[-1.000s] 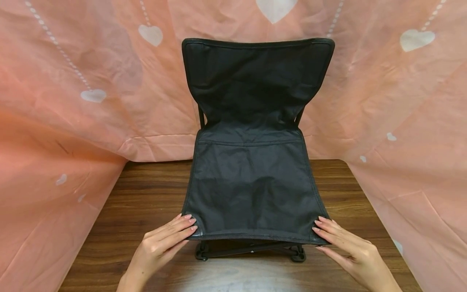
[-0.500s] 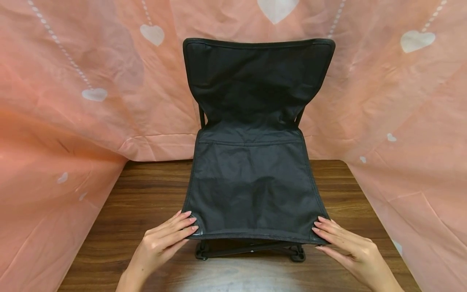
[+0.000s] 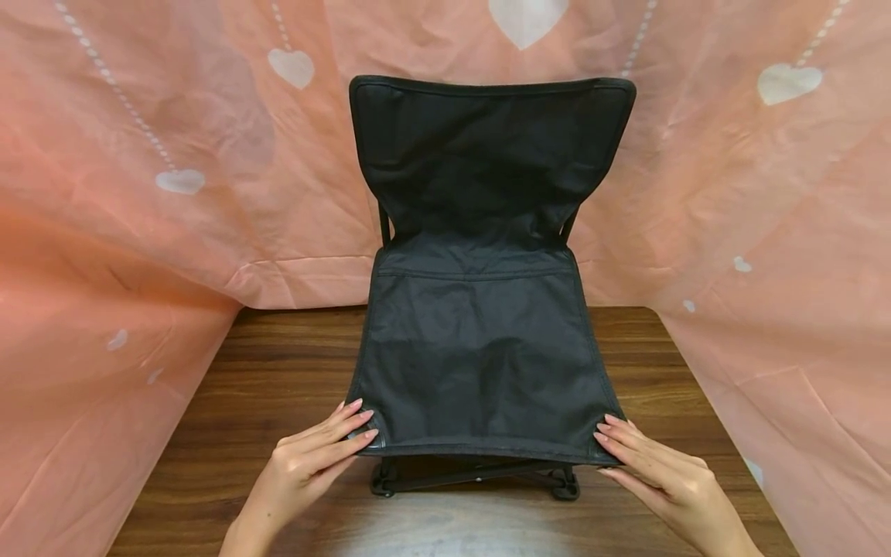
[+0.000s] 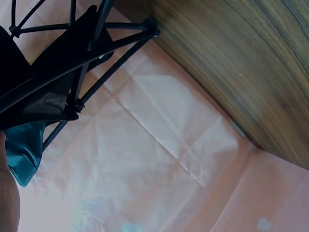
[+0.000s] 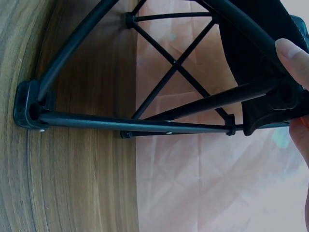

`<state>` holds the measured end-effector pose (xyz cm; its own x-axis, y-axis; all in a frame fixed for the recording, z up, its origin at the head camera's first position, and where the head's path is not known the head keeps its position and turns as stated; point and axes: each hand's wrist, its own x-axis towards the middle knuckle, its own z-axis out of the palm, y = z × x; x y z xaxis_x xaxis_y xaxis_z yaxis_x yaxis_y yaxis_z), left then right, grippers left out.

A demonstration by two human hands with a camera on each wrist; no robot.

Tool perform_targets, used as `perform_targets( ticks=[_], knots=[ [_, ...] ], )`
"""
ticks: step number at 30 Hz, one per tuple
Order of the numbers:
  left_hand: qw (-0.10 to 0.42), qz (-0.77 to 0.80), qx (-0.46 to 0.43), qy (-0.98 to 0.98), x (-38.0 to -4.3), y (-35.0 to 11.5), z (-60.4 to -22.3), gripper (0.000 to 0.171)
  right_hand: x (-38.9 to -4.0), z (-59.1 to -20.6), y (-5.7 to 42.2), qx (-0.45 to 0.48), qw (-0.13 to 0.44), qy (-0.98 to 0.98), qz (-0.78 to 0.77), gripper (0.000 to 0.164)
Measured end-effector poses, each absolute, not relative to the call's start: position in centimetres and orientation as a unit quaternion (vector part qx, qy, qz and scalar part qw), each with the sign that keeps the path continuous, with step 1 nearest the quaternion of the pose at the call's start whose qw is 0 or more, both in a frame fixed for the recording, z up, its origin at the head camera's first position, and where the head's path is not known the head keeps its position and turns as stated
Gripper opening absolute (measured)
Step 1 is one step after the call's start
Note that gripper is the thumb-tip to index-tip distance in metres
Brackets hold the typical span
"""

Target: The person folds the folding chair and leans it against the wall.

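A black folding chair (image 3: pixel 480 348) stands unfolded in the middle of the head view, its fabric backrest (image 3: pixel 490 147) upright at the far side. At the seat's front left corner my left hand (image 3: pixel 295 468) holds the edge, fingers lying on top and thumb below. My right hand (image 3: pixel 668 480) grips the front right corner in the same way. From the right wrist, the thumb (image 5: pixel 294 60) shows against the seat's underside, beside the dark frame tubes (image 5: pixel 111 122). The left wrist view catches only part of a finger (image 4: pixel 8 198) near the seat fabric.
The chair's feet (image 3: pixel 383 483) rest on a brown wood-grain surface (image 3: pixel 278 363). Pink cloth (image 3: pixel 209 232) with pale hearts hangs behind the chair and along both sides. Crossed frame tubes (image 5: pixel 176 65) run beneath the seat.
The fingers of my left hand have shifted very slightly on the corner. Otherwise the chair and both hands stay practically where they were; the head view moves a touch.
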<state>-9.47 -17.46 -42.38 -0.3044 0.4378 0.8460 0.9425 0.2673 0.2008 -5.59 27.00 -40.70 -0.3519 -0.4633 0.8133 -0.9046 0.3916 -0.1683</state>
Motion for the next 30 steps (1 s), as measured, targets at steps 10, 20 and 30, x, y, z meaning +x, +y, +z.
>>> perform_targets(
  ticks=[10,20,30],
  knots=[
    [0.365,-0.345,-0.478,-0.721,-9.0,-16.6,-41.6,0.024,-5.2,-40.0,26.4,0.444,0.373,-0.741,0.338,0.038],
    [0.378,-0.317,-0.459,-0.739,-8.6,-16.1,-41.2,0.025,-5.1,-38.8,25.8,0.438,0.39,-0.725,0.361,0.036],
    [0.377,-0.339,-0.456,-0.731,-8.7,-15.7,-40.6,0.024,-5.4,-38.6,25.6,0.428,0.391,-0.729,0.363,0.035]
  ],
)
